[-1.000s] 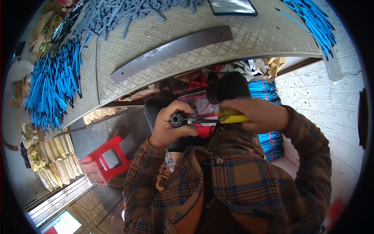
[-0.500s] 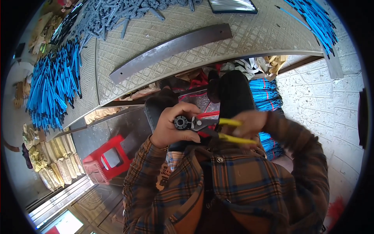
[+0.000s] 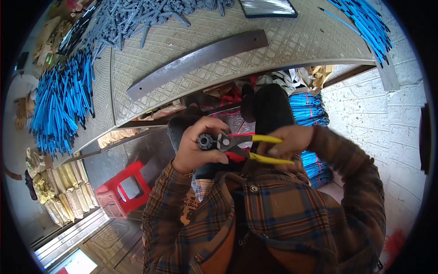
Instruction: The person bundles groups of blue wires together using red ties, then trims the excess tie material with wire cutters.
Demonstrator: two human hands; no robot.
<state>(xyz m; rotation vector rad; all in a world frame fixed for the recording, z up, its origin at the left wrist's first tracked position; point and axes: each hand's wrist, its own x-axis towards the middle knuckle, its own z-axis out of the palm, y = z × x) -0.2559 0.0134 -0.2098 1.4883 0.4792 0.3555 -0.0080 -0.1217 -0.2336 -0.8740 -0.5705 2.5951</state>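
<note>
My left hand (image 3: 190,148) is wrapped round a dark round part (image 3: 205,142) with a notched ring face and a hole in its middle. Just right of this face are the metal jaws of a pair of pliers (image 3: 265,138) with yellow handles. Whether the jaws grip the part, I cannot tell. My right hand (image 3: 292,140) holds the pliers by the handles, which stand apart. Both hands are over my lap, below the bench edge. My fingers hide the rest of the round part.
Across the patterned bench (image 3: 214,68) lies a flat metal bar (image 3: 196,61). Behind it are heaped grey plastic pieces (image 3: 155,16) and a dark-framed tray (image 3: 268,8). Blue rods (image 3: 61,102) lie at left, and more bundles (image 3: 308,109) stand under the bench. A red stool (image 3: 123,189) is at left.
Both hands have shifted slightly left with the round part and the pliers. My right hand, blurred before, now shows more sharply on the handles.
</note>
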